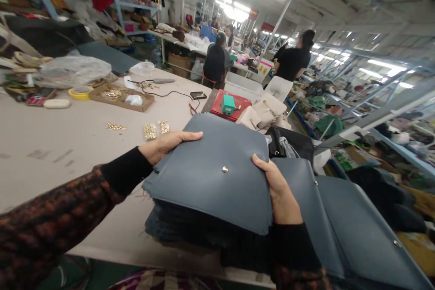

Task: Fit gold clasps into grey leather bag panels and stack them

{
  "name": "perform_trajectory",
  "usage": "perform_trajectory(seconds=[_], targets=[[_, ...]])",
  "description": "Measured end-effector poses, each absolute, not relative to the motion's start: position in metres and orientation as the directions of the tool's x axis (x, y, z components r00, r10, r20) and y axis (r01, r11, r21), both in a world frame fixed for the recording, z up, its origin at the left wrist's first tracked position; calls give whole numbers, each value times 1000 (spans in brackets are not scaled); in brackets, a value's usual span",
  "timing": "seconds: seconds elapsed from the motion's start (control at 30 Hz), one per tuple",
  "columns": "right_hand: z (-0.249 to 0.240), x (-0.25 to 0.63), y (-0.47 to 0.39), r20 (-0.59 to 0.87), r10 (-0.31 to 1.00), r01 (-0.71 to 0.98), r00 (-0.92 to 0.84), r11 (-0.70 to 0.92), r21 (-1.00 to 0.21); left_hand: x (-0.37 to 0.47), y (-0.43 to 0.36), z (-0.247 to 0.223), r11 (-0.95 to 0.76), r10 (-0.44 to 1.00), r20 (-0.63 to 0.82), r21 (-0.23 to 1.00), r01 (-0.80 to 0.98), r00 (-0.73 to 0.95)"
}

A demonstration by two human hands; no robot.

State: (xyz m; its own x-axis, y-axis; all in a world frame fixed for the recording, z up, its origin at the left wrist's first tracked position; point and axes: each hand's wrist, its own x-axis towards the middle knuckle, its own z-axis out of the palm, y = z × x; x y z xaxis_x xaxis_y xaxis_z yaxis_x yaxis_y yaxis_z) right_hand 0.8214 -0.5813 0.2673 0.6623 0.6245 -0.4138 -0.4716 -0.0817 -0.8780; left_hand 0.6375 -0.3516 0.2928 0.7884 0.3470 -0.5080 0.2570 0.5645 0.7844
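Note:
Between my hands is a thick stack of blue-grey leather panels (217,145), frayed along the left and front edges. The uppermost panel carries a small round metal snap (224,169). My left hand (166,144) grips the stack's left edge, thumb lying on top and fingers hidden below. On the right edge, my right hand (280,186) holds in the same way, with its thumb over the top panel. Darker layers sit underneath, in shadow. To the right lie more blue-grey panels (363,222) with metal snaps near their edges.
Small bags of gold hardware (150,132), a cardboard tray (118,99) and yellow tape (80,92) lie on the table (68,158). A green box (228,104) rests on red material beyond the stack. A person in black (294,59) stands farther back.

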Motion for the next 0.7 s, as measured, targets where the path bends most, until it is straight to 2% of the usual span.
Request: perform_trajectory(seconds=[0.1, 0.23, 0.4, 0.53, 0.7], targets=[[245, 821, -582, -437, 609, -484, 662, -99, -870, 638, -355, 264, 573, 294, -525, 765, 292, 799], [220, 813, -581, -416, 592, -466, 690, -77, -882, 638, -367, 236, 531, 404, -433, 828, 179, 806], [229, 809, -581, -387, 610, -446, 692, -60, -893, 634, -367, 252, 364, 528, -313, 923, 122, 790], [233, 806, -581, -338, 609, -419, 717, -10, -908, 633, -363, 259, 313, 529, -341, 930, 194, 777], [213, 802, -578, -265, 666, -402, 697, 58, -914, 636, -364, 231, 296, 548, -394, 916, 270, 738]])
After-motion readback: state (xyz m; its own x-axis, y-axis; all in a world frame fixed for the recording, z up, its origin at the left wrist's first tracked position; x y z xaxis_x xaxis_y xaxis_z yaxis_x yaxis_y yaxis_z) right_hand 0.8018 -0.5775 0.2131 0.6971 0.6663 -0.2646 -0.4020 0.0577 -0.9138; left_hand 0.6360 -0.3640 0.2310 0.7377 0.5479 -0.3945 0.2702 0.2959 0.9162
